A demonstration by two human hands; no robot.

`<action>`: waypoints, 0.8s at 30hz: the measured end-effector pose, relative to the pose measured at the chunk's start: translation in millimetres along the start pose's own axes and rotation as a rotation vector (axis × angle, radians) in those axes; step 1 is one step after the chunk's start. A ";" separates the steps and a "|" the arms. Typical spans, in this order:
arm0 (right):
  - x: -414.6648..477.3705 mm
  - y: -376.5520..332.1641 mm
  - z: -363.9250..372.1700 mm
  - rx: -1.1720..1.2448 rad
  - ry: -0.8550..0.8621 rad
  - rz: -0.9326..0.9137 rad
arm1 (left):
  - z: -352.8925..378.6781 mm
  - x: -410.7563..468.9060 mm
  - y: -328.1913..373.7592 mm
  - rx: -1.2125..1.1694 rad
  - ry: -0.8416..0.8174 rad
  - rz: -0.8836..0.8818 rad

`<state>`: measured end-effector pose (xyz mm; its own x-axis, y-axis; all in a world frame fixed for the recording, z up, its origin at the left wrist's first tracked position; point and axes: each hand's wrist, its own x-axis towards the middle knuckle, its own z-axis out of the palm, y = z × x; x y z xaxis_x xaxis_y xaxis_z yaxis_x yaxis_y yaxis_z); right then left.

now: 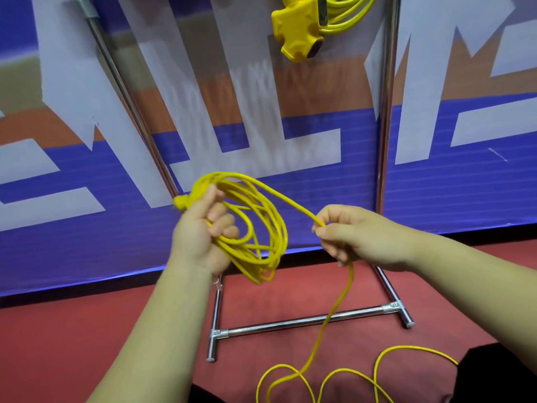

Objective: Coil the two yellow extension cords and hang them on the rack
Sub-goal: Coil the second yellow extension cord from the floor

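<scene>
My left hand (200,231) grips a bundle of several loops of a yellow extension cord (261,228), with the cord's plug end poking out at the hand's upper left. From the top of the coil one strand runs right to my right hand (345,234), which pinches it. Below that hand the cord drops to the red floor and lies there in loose loops (334,376). A second yellow cord (343,16), coiled, hangs at the top of the chrome rack (386,112), its yellow multi-socket block (299,27) dangling in front.
The rack's chrome base bar (302,321) and feet stand on the red floor directly under my hands. A blue, white and orange banner (87,170) forms the wall behind the rack. A dark shape (499,373) sits at the bottom right.
</scene>
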<state>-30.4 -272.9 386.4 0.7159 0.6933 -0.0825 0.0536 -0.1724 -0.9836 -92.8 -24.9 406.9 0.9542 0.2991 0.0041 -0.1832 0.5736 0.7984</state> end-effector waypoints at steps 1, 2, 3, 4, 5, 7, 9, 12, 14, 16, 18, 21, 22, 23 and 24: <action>-1.6 3.0 -3.6 -0.006 -0.004 0.024 | -8.9 3.6 8.3 -0.047 0.039 0.042; -3.1 4.8 -6.9 0.003 0.006 0.038 | -17.6 5.3 15.1 -0.068 0.074 0.073; -3.9 5.9 -9.7 0.027 0.024 0.044 | -25.6 6.2 19.1 -0.063 0.102 0.090; -4.2 7.0 -12.3 0.057 0.048 0.045 | -32.0 6.5 20.4 -0.043 0.124 0.095; -3.9 7.9 -14.2 0.075 0.085 0.042 | -37.2 7.2 19.0 -0.011 0.148 0.094; -2.7 10.8 -16.1 0.055 0.193 0.030 | -43.9 9.5 11.9 0.106 0.214 0.092; 0.5 14.2 -17.3 0.027 0.317 0.029 | -47.5 11.9 3.4 0.257 0.292 0.111; 4.1 13.3 -19.8 -0.126 0.506 0.047 | -47.5 12.0 -5.7 0.354 0.381 0.136; 4.4 9.4 -19.9 -0.364 0.586 0.061 | -44.9 10.4 -10.1 0.379 0.386 0.154; 3.4 3.3 -14.0 -0.492 0.531 0.053 | -40.1 6.7 -16.5 0.423 0.325 0.155; 2.7 -3.7 -5.0 -0.512 0.406 0.025 | -34.6 2.0 -25.7 0.500 0.226 0.121; 2.6 -13.4 5.7 -0.394 0.255 -0.029 | -20.4 -9.9 -39.9 0.579 0.047 0.039; 3.2 -15.1 7.4 -0.321 0.231 -0.040 | -15.7 -13.6 -44.9 0.586 -0.004 0.008; 3.8 -16.4 8.6 -0.249 0.214 -0.054 | -11.6 -16.9 -49.5 0.587 -0.045 -0.018; 4.7 -17.4 9.3 -0.187 0.198 -0.073 | -8.1 -19.5 -53.7 0.585 -0.076 -0.043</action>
<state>-34.4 -260.2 401.6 0.8266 0.5615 0.0383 0.2240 -0.2659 -0.9376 -103.5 -55.3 359.1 0.9761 0.2169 -0.0095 -0.0039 0.0617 0.9981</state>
